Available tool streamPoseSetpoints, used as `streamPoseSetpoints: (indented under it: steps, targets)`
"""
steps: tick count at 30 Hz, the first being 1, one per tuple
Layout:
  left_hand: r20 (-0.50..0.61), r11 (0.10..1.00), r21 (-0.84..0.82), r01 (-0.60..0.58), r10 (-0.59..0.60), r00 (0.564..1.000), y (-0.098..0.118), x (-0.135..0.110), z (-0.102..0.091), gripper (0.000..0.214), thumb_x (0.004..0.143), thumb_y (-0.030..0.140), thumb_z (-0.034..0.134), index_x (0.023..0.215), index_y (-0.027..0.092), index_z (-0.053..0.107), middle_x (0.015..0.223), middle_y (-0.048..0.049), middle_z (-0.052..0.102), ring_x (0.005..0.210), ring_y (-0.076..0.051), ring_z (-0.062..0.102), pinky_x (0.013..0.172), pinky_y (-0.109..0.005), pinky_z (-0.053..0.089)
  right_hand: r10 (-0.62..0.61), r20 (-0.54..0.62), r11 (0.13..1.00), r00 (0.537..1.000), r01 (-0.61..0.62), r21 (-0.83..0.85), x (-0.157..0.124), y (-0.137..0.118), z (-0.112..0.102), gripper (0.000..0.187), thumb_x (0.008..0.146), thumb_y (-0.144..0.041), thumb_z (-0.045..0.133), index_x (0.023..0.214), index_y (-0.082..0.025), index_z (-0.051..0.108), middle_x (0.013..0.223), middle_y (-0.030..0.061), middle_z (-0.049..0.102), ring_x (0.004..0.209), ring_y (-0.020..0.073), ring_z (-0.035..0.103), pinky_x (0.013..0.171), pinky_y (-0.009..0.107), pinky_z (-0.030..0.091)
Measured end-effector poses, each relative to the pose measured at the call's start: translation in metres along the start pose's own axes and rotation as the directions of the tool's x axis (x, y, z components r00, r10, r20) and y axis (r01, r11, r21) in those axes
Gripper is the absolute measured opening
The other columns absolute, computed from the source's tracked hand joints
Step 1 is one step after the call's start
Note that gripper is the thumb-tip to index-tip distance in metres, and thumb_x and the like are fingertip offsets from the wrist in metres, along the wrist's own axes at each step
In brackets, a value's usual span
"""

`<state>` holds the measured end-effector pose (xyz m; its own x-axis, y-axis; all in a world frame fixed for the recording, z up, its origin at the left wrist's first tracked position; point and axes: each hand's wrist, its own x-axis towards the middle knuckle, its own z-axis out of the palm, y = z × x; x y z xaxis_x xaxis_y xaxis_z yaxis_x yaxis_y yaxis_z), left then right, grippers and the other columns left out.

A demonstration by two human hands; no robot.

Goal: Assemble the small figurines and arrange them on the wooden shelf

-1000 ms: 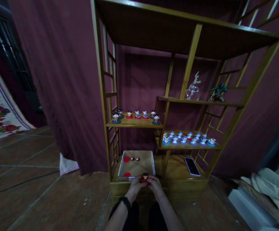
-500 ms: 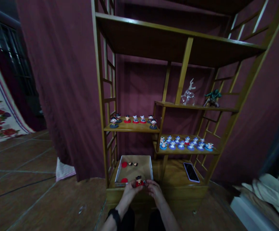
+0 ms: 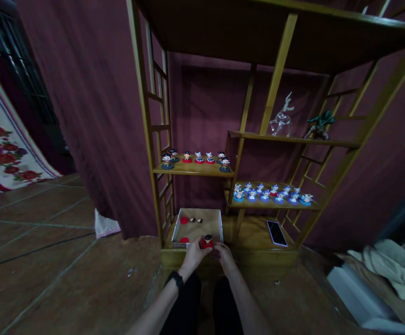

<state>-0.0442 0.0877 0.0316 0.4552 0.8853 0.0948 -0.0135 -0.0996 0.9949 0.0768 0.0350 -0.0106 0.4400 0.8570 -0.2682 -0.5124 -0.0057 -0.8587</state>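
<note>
A small figurine [image 3: 207,239] with dark hair and a red base is held upright over the front edge of a shallow white-rimmed box [image 3: 222,228]. My left hand [image 3: 194,256] pinches it from the left. The curled fingers of my right hand [image 3: 225,257] meet the base's right edge; their tips are partly hidden. Inside the box lie two red discs, one at the back left [image 3: 184,220] and one at the front left [image 3: 184,240]. Two small dark-haired pieces, a left one [image 3: 192,219] and a right one [image 3: 199,221], lie near the back disc.
The wooden shelf unit [image 3: 195,172] carries several figurines on its left shelf and several blue-based ones [image 3: 265,195] on the right. Above stand a clear deer ornament [image 3: 282,122] and a green figure [image 3: 321,124]. A phone [image 3: 276,233] lies on the bottom board.
The view has tilted down and come nearer, so the shelves sit higher in the picture. The figurine is still between both hands, turned slightly with its head tipped.
</note>
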Motion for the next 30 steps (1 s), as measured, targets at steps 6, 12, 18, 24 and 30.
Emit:
streamPoseSetpoints:
  steps: [6, 12, 18, 24, 30]
  targets:
    - [0.050, 0.967, 0.237, -0.092, 0.082, 0.995, -0.002, -0.016, 0.001, 0.030, 0.060, 0.008, 0.068, 0.086, 0.020, 0.063, 0.089, -0.0063, 0.061, 0.093, -0.021, 0.057, 0.083, -0.026, 0.040, 0.000, 0.033, 0.999, 0.999, 0.001, -0.048, -0.005, 0.002, 0.002, 0.020, 0.050, -0.025, 0.067, 0.069, -0.018, 0.065, 0.066, 0.0013, 0.068, 0.065, 0.0191, 0.061, 0.058, 0.028, 0.046]
    - [0.329, 0.488, 0.792, -0.367, 0.165, 0.930, 0.006, -0.020, 0.003, 0.040, 0.081, 0.019, 0.047, 0.121, 0.019, 0.042, 0.113, -0.0105, 0.052, 0.105, -0.022, 0.051, 0.090, -0.036, 0.038, -0.076, 0.136, 0.994, 0.988, 0.063, 0.091, -0.006, 0.001, -0.005, 0.031, 0.052, -0.014, 0.067, 0.083, -0.021, 0.067, 0.084, 0.0005, 0.070, 0.077, 0.0171, 0.062, 0.068, 0.028, 0.049]
    - [0.480, 0.174, 0.829, -0.531, 0.264, 0.837, 0.005, -0.020, 0.001, 0.040, 0.086, 0.016, 0.035, 0.126, 0.016, 0.036, 0.108, -0.0112, 0.054, 0.098, -0.021, 0.053, 0.084, -0.035, 0.040, -0.092, 0.117, 0.990, 0.989, 0.078, 0.117, 0.002, 0.007, -0.015, 0.037, 0.053, -0.004, 0.061, 0.084, -0.024, 0.066, 0.091, -0.0014, 0.069, 0.086, 0.0159, 0.062, 0.075, 0.028, 0.050]
    - [0.517, 0.091, 0.824, -0.559, 0.282, 0.808, 0.004, -0.023, -0.003, 0.044, 0.084, 0.011, 0.035, 0.128, 0.015, 0.034, 0.112, -0.0126, 0.052, 0.100, -0.021, 0.052, 0.086, -0.035, 0.038, -0.063, 0.194, 0.997, 0.979, 0.052, 0.061, 0.002, 0.005, -0.017, 0.032, 0.059, -0.009, 0.062, 0.086, -0.026, 0.065, 0.095, -0.0024, 0.068, 0.091, 0.0147, 0.061, 0.078, 0.026, 0.049]
    - [0.559, 0.034, 0.807, -0.589, 0.278, 0.781, 0.005, -0.026, -0.008, 0.046, 0.084, 0.008, 0.033, 0.129, 0.013, 0.032, 0.118, -0.0142, 0.050, 0.103, -0.021, 0.051, 0.087, -0.034, 0.036, -0.039, 0.189, 0.999, 0.981, 0.038, 0.013, 0.001, 0.005, -0.018, 0.035, 0.059, -0.012, 0.062, 0.090, -0.027, 0.064, 0.099, -0.0015, 0.066, 0.093, 0.0152, 0.060, 0.076, 0.026, 0.048]
